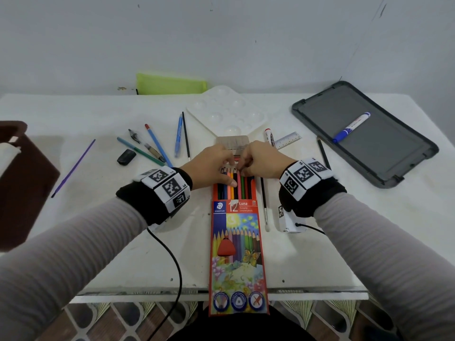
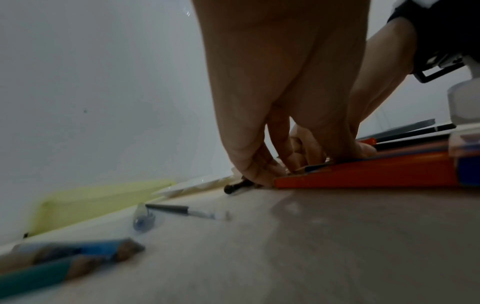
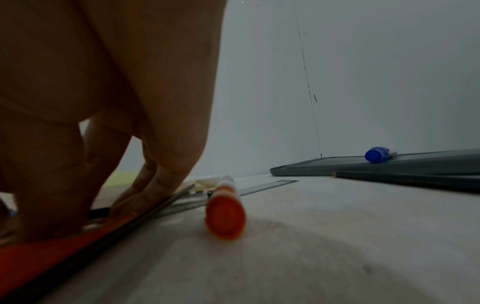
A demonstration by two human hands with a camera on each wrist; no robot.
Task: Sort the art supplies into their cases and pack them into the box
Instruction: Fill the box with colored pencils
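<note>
An orange twelve-pencil box (image 1: 237, 254) lies lengthwise at the table's middle, its near end past the front edge. Its far end is open, and the coloured pencils (image 1: 234, 187) show there side by side. My left hand (image 1: 221, 168) and right hand (image 1: 248, 163) meet at that open end, fingers curled down onto the box mouth and its flap. The left thumb lies across the pencils. In the left wrist view the left hand's fingertips (image 2: 255, 174) sit at the box (image 2: 363, 174) end. What exactly each finger pinches is hidden.
A clear case (image 1: 232, 143) and a white palette (image 1: 226, 112) lie beyond my hands, a green pouch (image 1: 171, 83) by the wall. Left: pens, pencils, an eraser (image 1: 126, 157), a purple stick (image 1: 73, 168). Right: a red marker (image 3: 225, 214), a ruler (image 1: 288, 140), a paintbrush (image 1: 264, 203), and a grey lid (image 1: 394, 153) holding a blue marker (image 1: 352, 127).
</note>
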